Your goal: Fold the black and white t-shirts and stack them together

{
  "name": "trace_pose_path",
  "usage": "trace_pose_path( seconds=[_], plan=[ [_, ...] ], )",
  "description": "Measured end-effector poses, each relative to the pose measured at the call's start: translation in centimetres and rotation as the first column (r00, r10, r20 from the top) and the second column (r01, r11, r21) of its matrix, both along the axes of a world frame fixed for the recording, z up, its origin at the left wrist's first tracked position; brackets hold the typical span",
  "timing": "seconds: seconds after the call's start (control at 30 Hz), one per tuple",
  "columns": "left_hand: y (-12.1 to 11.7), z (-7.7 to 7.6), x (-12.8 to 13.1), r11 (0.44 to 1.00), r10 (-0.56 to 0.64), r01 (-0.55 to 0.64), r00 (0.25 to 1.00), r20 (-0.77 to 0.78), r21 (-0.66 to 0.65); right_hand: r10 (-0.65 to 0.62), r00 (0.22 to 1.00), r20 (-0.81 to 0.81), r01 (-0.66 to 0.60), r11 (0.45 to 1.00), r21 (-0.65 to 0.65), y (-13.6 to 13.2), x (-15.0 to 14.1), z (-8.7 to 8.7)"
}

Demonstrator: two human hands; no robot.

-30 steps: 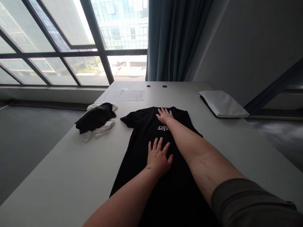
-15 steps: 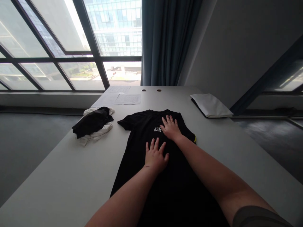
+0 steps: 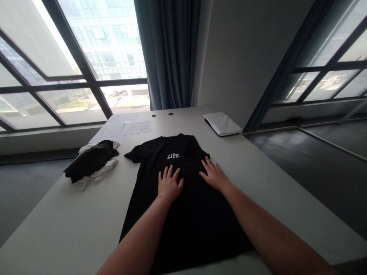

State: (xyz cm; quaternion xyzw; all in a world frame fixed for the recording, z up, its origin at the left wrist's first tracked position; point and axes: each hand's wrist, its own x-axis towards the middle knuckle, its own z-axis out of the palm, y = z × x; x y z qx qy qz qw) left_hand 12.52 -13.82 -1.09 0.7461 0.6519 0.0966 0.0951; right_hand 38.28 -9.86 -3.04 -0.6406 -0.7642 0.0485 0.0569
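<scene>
A black T-shirt (image 3: 186, 225) lies flat and spread out on the white table, with the white word "LIFE" (image 3: 173, 156) printed on its chest. My left hand (image 3: 169, 184) rests palm down on the shirt's middle, just below the print, with its fingers spread. My right hand (image 3: 213, 175) lies flat on the shirt's right side, near the edge, its fingers apart. Neither hand holds anything. A small yellow patch (image 3: 209, 156) shows at the shirt's right edge.
Left of the shirt lies a heap of black and white clothes (image 3: 91, 162). Sheets of paper (image 3: 134, 128) lie at the far end of the table (image 3: 57, 225), and a white flat packet (image 3: 222, 124) lies at the far right. Windows and a curtain stand behind.
My right hand has slid down and outward, from beside the print towards the shirt's right edge. The view has turned to the right and widened, and my sleeve has left the picture.
</scene>
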Motion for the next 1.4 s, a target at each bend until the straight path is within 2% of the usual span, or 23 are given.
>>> trace_pose_path(
  seconds=[0.13, 0.27, 0.4, 0.5, 0.63, 0.73, 0.87, 0.97, 1.07, 1.27, 1.4],
  plan=[
    [-0.1, 0.2, -0.1, 1.000, -0.003, 0.003, 1.000, -0.009, 0.011, 0.042, 0.992, -0.121, -0.032, 0.996, 0.082, 0.3, 0.4, 0.3],
    [-0.3, 0.4, -0.1, 1.000, -0.011, 0.011, 1.000, -0.015, 0.025, 0.150, 0.972, -0.178, -0.134, 0.986, 0.100, 1.0, 0.6, 0.1],
    [-0.5, 0.5, 0.1, 0.999, -0.013, 0.014, 0.999, -0.029, 0.052, 0.244, 0.937, -0.250, -0.195, 0.959, 0.205, 1.6, 0.6, 0.2],
    [-0.7, 0.6, 0.2, 0.999, -0.005, 0.008, 0.999, -0.050, 0.052, 0.170, 0.950, -0.263, -0.108, 0.966, 0.234, 1.7, 0.9, 0.4],
    [-0.4, 2.0, 0.6, 0.999, 0.004, 0.000, 0.994, -0.106, 0.035, 0.015, 0.966, -0.258, 0.018, 0.992, 0.125, 1.8, 1.7, 0.4],
    [1.2, 3.5, 1.7, 0.997, 0.054, -0.043, 0.982, -0.180, 0.062, 0.003, 0.962, -0.272, 0.016, 0.998, 0.068, 2.0, 2.1, 0.4],
    [5.8, 4.4, 4.3, 0.996, 0.064, -0.053, 0.986, -0.152, 0.071, 0.013, 0.959, -0.283, 0.017, 0.995, 0.101, 2.2, 2.1, 0.7],
    [9.6, 4.0, 6.1, 0.998, 0.053, -0.052, 0.998, -0.039, 0.023, 0.026, 0.955, -0.297, 0.014, 0.991, 0.133, 2.1, 2.0, 1.1],
    [12.0, 3.1, 7.0, 0.998, 0.060, -0.060, 0.998, 0.011, 0.004, 0.041, 0.950, -0.310, 0.009, 0.987, 0.158, 1.9, 2.0, 1.4],
    [12.7, 1.1, 6.5, 0.992, 0.056, -0.062, 0.997, 0.062, 0.112, 0.037, 0.950, -0.311, 0.016, 0.986, 0.166, 1.8, 1.8, 1.5],
    [12.7, 0.5, 6.5, 0.980, 0.082, -0.099, 0.991, 0.103, 0.173, 0.006, 0.949, -0.317, 0.037, 0.991, 0.130, 1.9, 1.6, 1.4]
  ],
)
